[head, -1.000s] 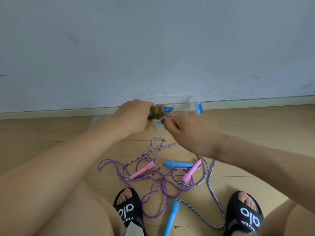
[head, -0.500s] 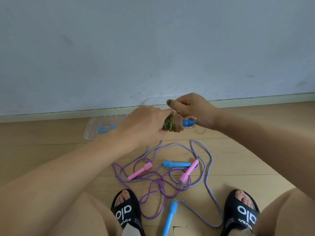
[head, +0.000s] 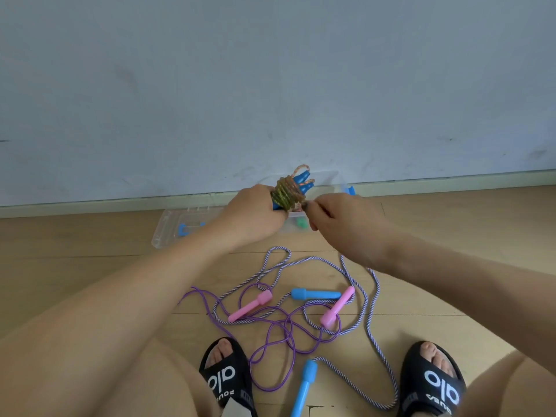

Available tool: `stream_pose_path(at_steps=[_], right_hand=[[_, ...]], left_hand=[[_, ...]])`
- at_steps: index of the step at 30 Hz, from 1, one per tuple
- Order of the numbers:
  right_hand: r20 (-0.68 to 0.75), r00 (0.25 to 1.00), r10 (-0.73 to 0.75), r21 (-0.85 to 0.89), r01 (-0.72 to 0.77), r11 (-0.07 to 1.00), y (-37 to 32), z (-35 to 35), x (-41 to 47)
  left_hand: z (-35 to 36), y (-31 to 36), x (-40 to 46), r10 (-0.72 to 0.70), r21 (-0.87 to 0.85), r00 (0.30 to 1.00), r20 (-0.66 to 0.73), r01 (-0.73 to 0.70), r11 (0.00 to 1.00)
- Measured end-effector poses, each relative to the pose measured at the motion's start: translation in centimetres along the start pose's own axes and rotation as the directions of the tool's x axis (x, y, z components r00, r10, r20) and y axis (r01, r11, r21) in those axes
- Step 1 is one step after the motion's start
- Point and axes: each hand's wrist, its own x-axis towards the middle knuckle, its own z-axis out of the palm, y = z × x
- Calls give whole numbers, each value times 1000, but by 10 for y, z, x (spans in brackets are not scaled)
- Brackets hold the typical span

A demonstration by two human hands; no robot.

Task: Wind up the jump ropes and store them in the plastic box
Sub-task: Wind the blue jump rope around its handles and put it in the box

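Observation:
My left hand [head: 251, 213] grips a wound jump rope [head: 288, 192]: an olive-orange cord coiled round two blue handles that stick up to the right. My right hand [head: 340, 219] pinches the cord's end at the coil's lower side. Behind both hands stands the clear plastic box [head: 326, 183] by the wall, mostly hidden. On the floor below lie two loose ropes: a thin purple one [head: 270, 353] with pink handles [head: 249, 307], and a striped white-purple one [head: 364, 299] with light blue handles [head: 314, 294], tangled together.
The box's clear lid [head: 168, 233] with blue clips lies flat on the wooden floor at the left. A small green object [head: 300, 222] shows under my hands. My feet in black slides [head: 224, 379] rest near the ropes. A grey wall rises behind.
The wound bundle has tilted so its blue handles now point up and right. My right hand dropped from above the coil to its lower right side.

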Motion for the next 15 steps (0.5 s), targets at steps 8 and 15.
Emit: stream_pose_path(at_steps=[8,15], right_hand=[[-148,911,-386,-456,283,844,-1,-24,8],[-180,845,-504,-466,378,800,-3,-26,19]], left_hand=[[7,-1,-2,29,225,1000,-13,-25,974],[2,15,-17,165,421,986,-28,-138,896]])
